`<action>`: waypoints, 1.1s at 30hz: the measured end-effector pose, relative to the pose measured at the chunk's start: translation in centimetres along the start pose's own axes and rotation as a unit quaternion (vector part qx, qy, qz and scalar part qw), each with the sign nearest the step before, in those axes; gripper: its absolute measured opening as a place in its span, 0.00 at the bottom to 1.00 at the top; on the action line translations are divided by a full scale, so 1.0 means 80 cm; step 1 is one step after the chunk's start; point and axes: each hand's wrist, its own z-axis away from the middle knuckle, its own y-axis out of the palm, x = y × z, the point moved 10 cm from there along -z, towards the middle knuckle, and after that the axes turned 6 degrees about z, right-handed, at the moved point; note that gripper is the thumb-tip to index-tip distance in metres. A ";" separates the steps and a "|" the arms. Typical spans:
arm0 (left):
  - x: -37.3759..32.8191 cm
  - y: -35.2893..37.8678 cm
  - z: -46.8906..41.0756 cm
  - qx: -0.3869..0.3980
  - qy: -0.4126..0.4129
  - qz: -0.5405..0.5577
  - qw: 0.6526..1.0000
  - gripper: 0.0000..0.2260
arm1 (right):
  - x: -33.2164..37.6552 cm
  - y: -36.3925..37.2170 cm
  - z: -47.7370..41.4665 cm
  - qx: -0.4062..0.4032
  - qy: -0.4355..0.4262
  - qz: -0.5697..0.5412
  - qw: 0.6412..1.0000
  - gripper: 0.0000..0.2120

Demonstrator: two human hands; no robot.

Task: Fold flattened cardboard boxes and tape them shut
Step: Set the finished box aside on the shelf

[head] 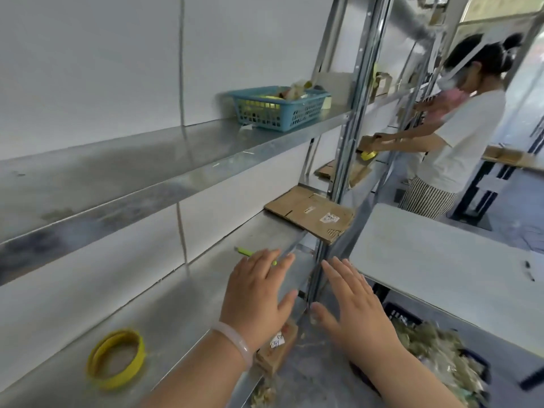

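On the lower grey metal shelf (182, 304), 1 yellow ring-shaped tape roll (116, 359) lay flat at near left. At the shelf's front edge sat 1 small brown cardboard box with a white label (276, 347), its long axis running from near left to far right. It sat just beneath the left wrist, which wore a pale bangle (235, 343); whether they touched could not be told.

Both hands were spread flat, palms down, and gripped nothing. The left hand (256, 293) hovered over the shelf edge. The right hand (356, 310) hung past the edge, with the box to its near left. The left fingertips partly hid 1 green pen-like stick (245, 252).

Further off, well apart from both hands, 1 flattened brown cardboard box (310, 213) lay on the same shelf. Its long axis ran far left to near right, and its near-right corner overhung the edge.

On the upper shelf stood 1 blue plastic basket (281, 108). At far right, 1 other person in a white shirt (459, 128) stood at the racks.
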 end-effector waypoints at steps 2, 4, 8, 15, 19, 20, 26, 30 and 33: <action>0.021 0.030 -0.028 0.003 -0.002 0.006 1.000 0.23 | -0.026 0.016 -0.032 0.019 0.017 0.003 1.000 0.35; 0.046 0.062 -0.062 0.014 -0.008 0.013 1.000 0.23 | -0.051 0.031 -0.069 0.035 0.040 0.000 0.999 0.36; 0.081 0.128 -0.124 0.056 -0.009 0.014 0.998 0.24 | -0.094 0.062 -0.138 0.074 0.081 -0.022 0.994 0.35; 0.110 0.237 -0.213 0.132 -0.020 0.038 0.990 0.25 | -0.185 0.095 -0.224 0.110 0.163 -0.070 0.978 0.33; 0.119 0.286 -0.240 0.161 -0.023 0.033 0.986 0.26 | -0.248 0.138 -0.265 0.140 0.225 -0.155 0.952 0.30; 0.123 0.299 -0.248 0.168 -0.026 0.029 0.985 0.26 | -0.265 0.146 -0.279 0.137 0.248 -0.190 0.940 0.29; 0.129 0.358 -0.310 0.173 -0.072 0.021 0.982 0.25 | -0.343 0.185 -0.376 0.144 0.259 -0.275 0.915 0.20; 0.130 0.408 -0.339 0.209 -0.104 0.017 0.972 0.27 | -0.403 0.207 -0.438 0.153 0.282 -0.280 0.905 0.15; 0.137 0.437 -0.353 0.220 -0.129 0.007 0.967 0.26 | -0.441 0.244 -0.467 0.204 0.309 -0.261 0.891 0.13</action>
